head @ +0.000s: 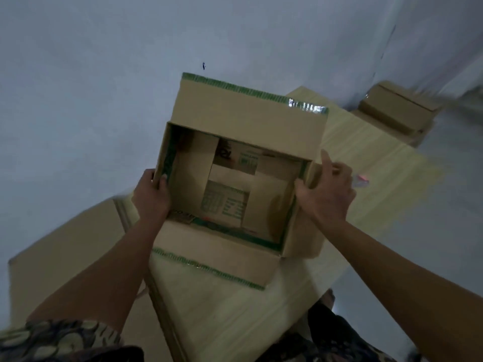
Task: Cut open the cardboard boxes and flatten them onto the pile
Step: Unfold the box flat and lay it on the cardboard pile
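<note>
An open brown cardboard box [245, 118] with green tape along its flap edges sits in the middle of the view, its top flaps folded outward and its inner bottom flaps visible. My left hand [153, 194] grips the box's left wall, thumb inside the rim. My right hand [326, 192] holds the right wall, thumb inside and index finger pointing up. A small pink and clear object [362, 180], perhaps a cutter, shows just behind my right hand; whether the hand holds it is unclear. The box rests over flattened cardboard [366, 158] on the floor.
More flattened cardboard [65, 257] lies at the lower left, under my left arm. A smaller closed box [397, 111] stands at the far right by the wall. Grey floor surrounds the pile. My patterned clothing fills the bottom edge.
</note>
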The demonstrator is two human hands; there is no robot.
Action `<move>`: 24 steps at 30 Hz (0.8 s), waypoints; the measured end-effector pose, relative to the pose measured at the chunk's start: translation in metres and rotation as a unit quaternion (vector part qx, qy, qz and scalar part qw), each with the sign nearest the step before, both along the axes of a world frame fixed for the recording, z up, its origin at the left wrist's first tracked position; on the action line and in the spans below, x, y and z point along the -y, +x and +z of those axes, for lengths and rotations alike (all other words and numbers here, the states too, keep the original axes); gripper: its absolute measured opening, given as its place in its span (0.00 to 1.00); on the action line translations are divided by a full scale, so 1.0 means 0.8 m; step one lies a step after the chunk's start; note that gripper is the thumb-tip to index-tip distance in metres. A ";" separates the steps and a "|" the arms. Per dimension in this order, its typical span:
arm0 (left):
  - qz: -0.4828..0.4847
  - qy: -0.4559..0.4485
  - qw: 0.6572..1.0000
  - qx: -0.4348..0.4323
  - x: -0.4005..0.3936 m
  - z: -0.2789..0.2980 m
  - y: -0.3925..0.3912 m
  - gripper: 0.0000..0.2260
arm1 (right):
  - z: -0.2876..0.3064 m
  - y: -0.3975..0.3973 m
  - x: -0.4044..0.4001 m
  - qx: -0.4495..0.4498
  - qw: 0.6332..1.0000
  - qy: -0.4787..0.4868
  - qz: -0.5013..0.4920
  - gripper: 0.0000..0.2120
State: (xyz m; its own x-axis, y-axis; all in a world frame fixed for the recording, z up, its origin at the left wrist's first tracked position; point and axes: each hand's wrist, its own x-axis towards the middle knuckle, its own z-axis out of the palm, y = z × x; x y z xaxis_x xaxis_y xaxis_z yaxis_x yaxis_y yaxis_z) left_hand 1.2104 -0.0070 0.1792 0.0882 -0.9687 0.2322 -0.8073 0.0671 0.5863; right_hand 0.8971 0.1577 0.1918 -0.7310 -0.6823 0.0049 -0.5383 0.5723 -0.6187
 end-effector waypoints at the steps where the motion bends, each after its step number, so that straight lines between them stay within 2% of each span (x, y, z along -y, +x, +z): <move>1: -0.001 -0.005 1.000 -0.014 0.002 0.009 -0.002 0.08 | 0.007 -0.006 0.004 -0.037 0.999 0.000 0.011 0.33; 3: 0.007 -0.012 0.999 -0.030 0.005 0.024 -0.009 0.09 | 0.016 -0.015 0.011 -0.068 0.997 -0.008 0.033 0.21; 5: 0.005 -0.009 0.999 -0.045 0.007 0.033 -0.015 0.11 | 0.023 -0.019 0.009 -0.057 0.997 -0.050 0.034 0.11; 10: -0.043 0.039 0.998 -0.022 -0.005 0.060 -0.052 0.21 | 0.031 -0.013 -0.009 -0.177 0.972 -0.153 0.009 0.07; 12: -0.060 0.063 0.994 -0.068 -0.030 0.090 -0.085 0.30 | 0.036 -0.002 -0.006 -0.191 0.964 -0.182 0.021 0.06; 13: -0.068 0.088 0.987 -0.119 -0.046 0.111 -0.104 0.33 | 0.036 0.002 -0.004 -0.201 0.959 -0.198 0.027 0.07; 14: -0.077 0.127 0.970 -0.193 -0.063 0.133 -0.122 0.33 | 0.037 0.004 -0.004 -0.220 0.952 -0.211 0.038 0.09; 16: -0.078 0.243 0.895 -0.367 -0.089 0.166 -0.155 0.26 | 0.035 0.006 -0.010 -0.272 0.931 -0.230 0.075 0.12; 17: -0.077 0.290 0.856 -0.420 -0.097 0.179 -0.165 0.26 | 0.035 0.007 -0.015 -0.294 0.919 -0.243 0.097 0.13; 18: -0.075 0.324 0.829 -0.451 -0.102 0.192 -0.174 0.30 | 0.034 0.008 -0.019 -0.307 0.909 -0.257 0.117 0.14; 19: -0.067 0.339 0.818 -0.460 -0.105 0.198 -0.180 0.33 | 0.032 0.010 -0.023 -0.312 0.902 -0.267 0.134 0.14; 20: -0.049 0.344 0.811 -0.470 -0.107 0.200 -0.183 0.29 | 0.029 0.010 -0.027 -0.311 0.897 -0.274 0.154 0.13; 22: 0.014 0.314 0.801 -0.510 -0.114 0.201 -0.188 0.08 | 0.024 0.008 -0.033 -0.306 0.883 -0.280 0.220 0.13; 23: 0.045 0.297 0.795 -0.528 -0.119 0.198 -0.188 0.04 | 0.021 0.004 -0.037 -0.300 0.875 -0.277 0.259 0.14; 24: 0.068 0.289 0.784 -0.545 -0.127 0.194 -0.188 0.05 | 0.023 -0.001 -0.043 -0.285 0.871 -0.276 0.289 0.16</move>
State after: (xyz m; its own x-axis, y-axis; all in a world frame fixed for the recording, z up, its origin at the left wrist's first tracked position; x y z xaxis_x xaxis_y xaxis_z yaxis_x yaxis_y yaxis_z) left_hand 1.0602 0.0943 0.3347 0.0401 -0.8487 -0.5273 0.2170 -0.5077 0.8337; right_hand 0.8967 0.1923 0.2104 -0.0381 -0.7142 0.6989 -0.9480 -0.1954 -0.2513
